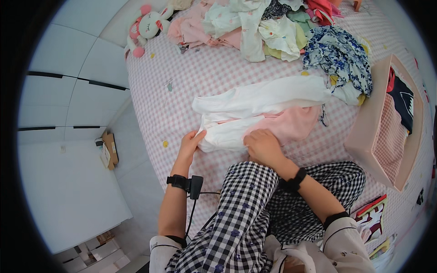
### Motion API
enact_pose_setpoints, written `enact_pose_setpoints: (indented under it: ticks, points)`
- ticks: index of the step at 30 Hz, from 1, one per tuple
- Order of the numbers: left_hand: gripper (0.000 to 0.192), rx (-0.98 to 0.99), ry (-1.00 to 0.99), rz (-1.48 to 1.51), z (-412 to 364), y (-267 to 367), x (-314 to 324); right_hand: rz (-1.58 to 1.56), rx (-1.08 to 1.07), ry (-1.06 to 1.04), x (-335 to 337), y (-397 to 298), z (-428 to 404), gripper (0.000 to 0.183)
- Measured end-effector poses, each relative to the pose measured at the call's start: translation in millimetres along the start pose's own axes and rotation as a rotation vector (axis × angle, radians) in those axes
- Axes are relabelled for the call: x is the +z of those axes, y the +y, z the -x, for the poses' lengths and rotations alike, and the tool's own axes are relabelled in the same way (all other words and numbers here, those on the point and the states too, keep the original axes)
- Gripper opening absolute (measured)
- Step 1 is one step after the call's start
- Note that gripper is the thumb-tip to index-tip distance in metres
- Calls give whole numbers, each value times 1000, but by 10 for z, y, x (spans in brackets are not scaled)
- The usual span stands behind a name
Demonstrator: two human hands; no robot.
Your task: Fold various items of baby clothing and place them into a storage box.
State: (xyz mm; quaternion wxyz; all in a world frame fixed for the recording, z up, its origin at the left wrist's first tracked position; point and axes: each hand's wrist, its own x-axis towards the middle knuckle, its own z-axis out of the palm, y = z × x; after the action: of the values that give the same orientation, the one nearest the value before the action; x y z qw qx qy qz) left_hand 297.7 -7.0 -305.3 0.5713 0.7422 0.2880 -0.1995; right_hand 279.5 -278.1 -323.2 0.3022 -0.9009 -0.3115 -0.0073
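Observation:
A white and pink garment [259,92] lies partly folded on the bed before me. Its far part is a long white strip, while a pink section [297,124] shows at the near right. My left hand [193,141] pinches the near left corner of the white cloth between thumb and fingers. With curled fingers, my right hand [263,145] grips the near edge where white meets pink; its fingertips are partly hidden. Dark patterned cloth [323,116] peeks out beside the pink section.
Heaped clothes [239,27] and a plush rabbit [148,25] lie along the far side. A blue floral garment [338,54] sits beside a pink storage bin [362,126] holding folded clothes. Other folded clothes [370,218] lie at right. The mattress edge [141,133] drops off leftward.

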Motion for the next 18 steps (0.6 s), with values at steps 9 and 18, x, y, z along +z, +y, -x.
enact_pose_setpoints:
  ticks: [9,18]
  points:
    - [39,-22,0,133,172,-179,-172,-1549,1010,335,-1187,-18,1228,36]
    - [52,-162,-82,-289,285,-60,-259,-749,1038,144,-1009,-411,1414,47]
